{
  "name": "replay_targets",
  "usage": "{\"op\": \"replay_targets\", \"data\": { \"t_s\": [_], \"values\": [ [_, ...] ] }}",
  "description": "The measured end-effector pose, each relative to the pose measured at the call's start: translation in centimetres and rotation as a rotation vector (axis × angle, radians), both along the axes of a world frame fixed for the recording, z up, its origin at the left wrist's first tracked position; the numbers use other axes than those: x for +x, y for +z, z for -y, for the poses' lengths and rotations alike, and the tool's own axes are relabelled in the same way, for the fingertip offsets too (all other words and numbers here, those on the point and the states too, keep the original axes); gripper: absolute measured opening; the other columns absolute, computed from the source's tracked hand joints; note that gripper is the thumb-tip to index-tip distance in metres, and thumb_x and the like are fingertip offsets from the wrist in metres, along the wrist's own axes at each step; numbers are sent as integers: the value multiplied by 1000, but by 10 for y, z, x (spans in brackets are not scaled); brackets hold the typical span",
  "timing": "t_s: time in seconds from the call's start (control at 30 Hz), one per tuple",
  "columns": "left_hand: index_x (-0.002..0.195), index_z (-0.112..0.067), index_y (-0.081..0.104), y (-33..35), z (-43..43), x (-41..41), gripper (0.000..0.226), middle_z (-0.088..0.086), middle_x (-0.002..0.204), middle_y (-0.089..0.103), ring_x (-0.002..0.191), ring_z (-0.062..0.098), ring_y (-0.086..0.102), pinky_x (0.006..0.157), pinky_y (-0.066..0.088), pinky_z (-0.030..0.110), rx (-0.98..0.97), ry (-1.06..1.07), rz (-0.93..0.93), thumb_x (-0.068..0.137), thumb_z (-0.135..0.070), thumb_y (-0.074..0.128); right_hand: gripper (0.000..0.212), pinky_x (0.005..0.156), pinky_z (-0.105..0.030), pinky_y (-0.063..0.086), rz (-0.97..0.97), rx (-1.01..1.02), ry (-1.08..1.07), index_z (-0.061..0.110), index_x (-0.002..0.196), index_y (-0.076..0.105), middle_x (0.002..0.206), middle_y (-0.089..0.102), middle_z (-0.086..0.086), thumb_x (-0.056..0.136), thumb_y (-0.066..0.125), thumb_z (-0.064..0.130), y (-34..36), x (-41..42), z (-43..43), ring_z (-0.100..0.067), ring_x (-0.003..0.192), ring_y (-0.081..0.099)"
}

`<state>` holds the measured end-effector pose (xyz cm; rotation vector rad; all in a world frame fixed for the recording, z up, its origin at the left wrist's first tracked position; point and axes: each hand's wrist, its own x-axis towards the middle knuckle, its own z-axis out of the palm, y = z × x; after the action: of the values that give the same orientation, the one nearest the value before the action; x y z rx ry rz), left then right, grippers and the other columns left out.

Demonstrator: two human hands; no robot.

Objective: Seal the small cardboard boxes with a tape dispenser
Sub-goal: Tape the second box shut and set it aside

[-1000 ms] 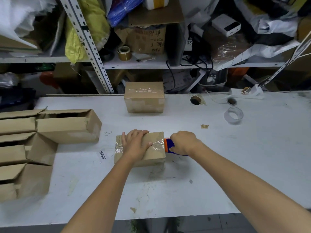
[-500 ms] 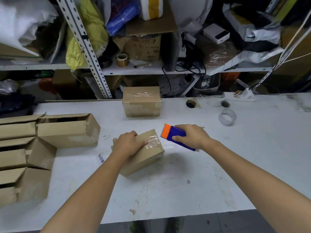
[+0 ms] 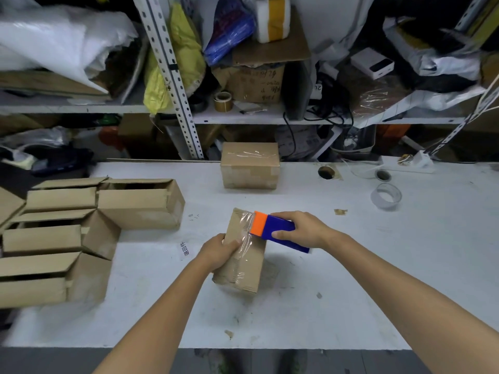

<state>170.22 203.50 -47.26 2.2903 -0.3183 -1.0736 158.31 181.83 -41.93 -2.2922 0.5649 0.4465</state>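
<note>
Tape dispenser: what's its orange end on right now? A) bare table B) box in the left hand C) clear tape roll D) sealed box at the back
B: the right hand holds the tape dispenser with its orange end against the taped upper end of the small box, which the left hand grips.

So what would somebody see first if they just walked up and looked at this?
The bright orange-and-blue plastic tape dispenser jumps out first. The right hand grips it in the middle of the white table, its orange end against a small brown cardboard box held by the left hand. Next comes the cluster of open brown cardboard boxes at the table's left side.
</note>
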Motion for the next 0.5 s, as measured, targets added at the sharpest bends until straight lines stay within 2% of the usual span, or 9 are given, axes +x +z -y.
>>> {"op": "replay_targets", "data": {
  "t_s": [0.13, 0.23, 0.4, 0.5],
  "values": [
    [113, -23, 54, -4, -3, -17, 39, 0, 113, 66, 101, 22, 65, 86, 57, 45, -85, 198, -140, 91, -55, 56, 61, 88, -29, 50, 4, -50, 79, 38, 146, 39, 136, 57, 9, 91, 65, 46, 3, 4, -7, -12, 112, 53],
    [112, -22, 52, -6, 0, -27, 42, 2, 111, 67, 95, 21, 68, 81, 60, 47, -138, 307, -240, 89, -57, 59, 64, 87, -30, 51, 18, -62, 97, 44, 148, 33, 135, 56, 9, 92, 63, 47, 8, 4, -8, -13, 112, 54],
    [114, -22, 53, -8, -3, -28, 44, 1, 110, 66, 96, 20, 68, 80, 61, 44, -167, 337, -235, 87, -56, 62, 61, 80, -26, 49, 9, -79, 108, 41, 146, 38, 136, 56, 9, 91, 65, 46, 16, 0, -5, -9, 109, 51],
    [120, -16, 54, -5, -4, -24, 48, 0, 116, 65, 105, 21, 64, 89, 57, 43, -123, 273, -207, 90, -53, 60, 62, 79, -25, 49, 11, -84, 98, 39, 146, 37, 136, 55, 9, 91, 66, 45, 22, -2, -3, -9, 109, 51]
  ]
}}
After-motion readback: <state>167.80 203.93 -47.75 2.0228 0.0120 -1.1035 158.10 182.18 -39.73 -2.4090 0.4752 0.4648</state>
